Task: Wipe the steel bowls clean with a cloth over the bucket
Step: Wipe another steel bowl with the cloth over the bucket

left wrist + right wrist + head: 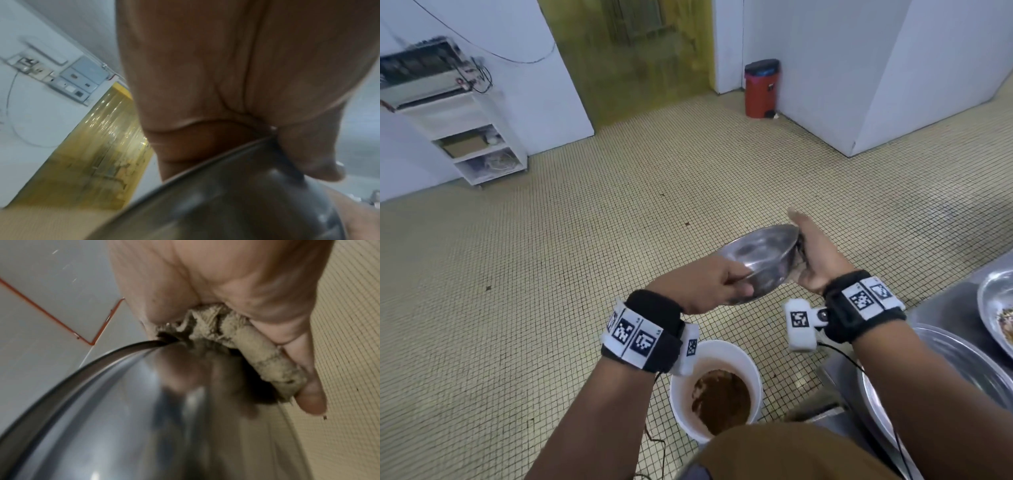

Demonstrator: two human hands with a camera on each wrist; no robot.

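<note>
The steel bowl [760, 260] is shiny but smudgy, tipped on its side so its outside faces the head camera and its open mouth faces the right hand [816, 255]. It's held up in the air, a bit forward of the white bucket [751, 366] on the tiled floor, which has brown mush at the bottom.

Left hand [709, 286] grip is closed on the near rim, thumb on the outside wall. Right hand is pressed flat against the bowl's mouth with a grubby beige cloth [232, 332] bunched between palm and rim, fingers fairly straight.

Off to the right on the steel tabletop [945, 301] sit more bowls [996, 298], one with food scraps in it.
</note>
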